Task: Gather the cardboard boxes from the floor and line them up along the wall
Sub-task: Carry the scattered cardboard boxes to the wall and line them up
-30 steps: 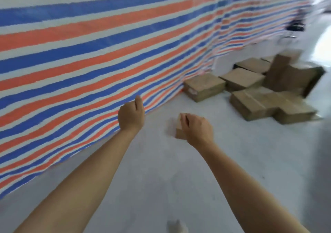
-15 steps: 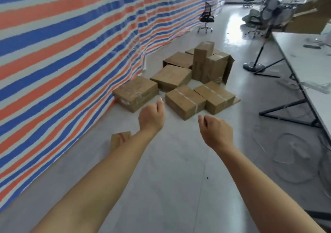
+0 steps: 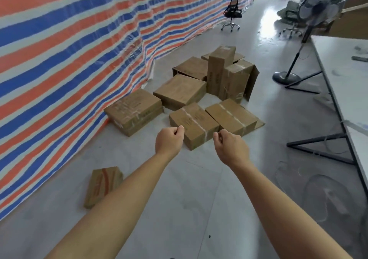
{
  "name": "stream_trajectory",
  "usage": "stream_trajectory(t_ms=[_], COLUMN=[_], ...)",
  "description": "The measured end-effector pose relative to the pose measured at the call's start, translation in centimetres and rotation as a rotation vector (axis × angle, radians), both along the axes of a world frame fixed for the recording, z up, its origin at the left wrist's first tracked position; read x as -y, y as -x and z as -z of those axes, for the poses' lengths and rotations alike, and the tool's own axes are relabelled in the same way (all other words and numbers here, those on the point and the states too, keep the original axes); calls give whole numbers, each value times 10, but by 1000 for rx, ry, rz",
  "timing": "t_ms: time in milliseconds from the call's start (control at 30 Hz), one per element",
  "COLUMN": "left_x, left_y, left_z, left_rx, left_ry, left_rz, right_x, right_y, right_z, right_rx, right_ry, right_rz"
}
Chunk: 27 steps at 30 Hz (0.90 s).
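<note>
Cardboard in plain brown, sealed with clear tape: the cardboard boxes lie in a loose cluster on the floor ahead. Only the leftmost box lies right up against the striped tarpaulin wall. I count eight in the cluster, the eighth half hidden behind a tall upright box. One small flat box lies apart, near the left forearm, which makes nine in all. Both arms reach forward. The left hand and the right hand are each curled into a loose fist, holding nothing, in front of the nearest taped box. The boxes look stiff enough to lift by two opposite sides, with fingers hooked under the bottom edges. Whether they are full or empty cannot be seen, so the weight is best tested first. The tape looks slick, and the open-flapped box may sag, so it is better held low.
</note>
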<state>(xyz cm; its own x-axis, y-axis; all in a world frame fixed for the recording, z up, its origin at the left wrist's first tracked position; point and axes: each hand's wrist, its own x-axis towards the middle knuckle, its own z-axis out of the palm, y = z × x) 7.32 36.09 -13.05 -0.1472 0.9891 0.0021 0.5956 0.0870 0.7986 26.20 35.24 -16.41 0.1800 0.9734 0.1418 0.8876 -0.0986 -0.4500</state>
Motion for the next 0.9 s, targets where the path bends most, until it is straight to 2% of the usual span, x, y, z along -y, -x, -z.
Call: stream_trajectory(t_ms=[300, 633, 800, 900], left_x=[-236, -513, -604, -659], left_y=[-50, -126, -162, -182], left_z=[51, 48, 77, 114], left_rx=[136, 50, 75, 80], left_ry=[39, 120, 174, 207], left_rz=[-68, -2, -23, -139], right_x=[-227, -483, -588, -665], right_y=[-60, -150, -186, -199], right_z=[32, 31, 67, 109], right_rx=[69, 54, 7, -10], right_ry=[69, 118, 203, 276], right_rz=[-54, 42, 30, -38])
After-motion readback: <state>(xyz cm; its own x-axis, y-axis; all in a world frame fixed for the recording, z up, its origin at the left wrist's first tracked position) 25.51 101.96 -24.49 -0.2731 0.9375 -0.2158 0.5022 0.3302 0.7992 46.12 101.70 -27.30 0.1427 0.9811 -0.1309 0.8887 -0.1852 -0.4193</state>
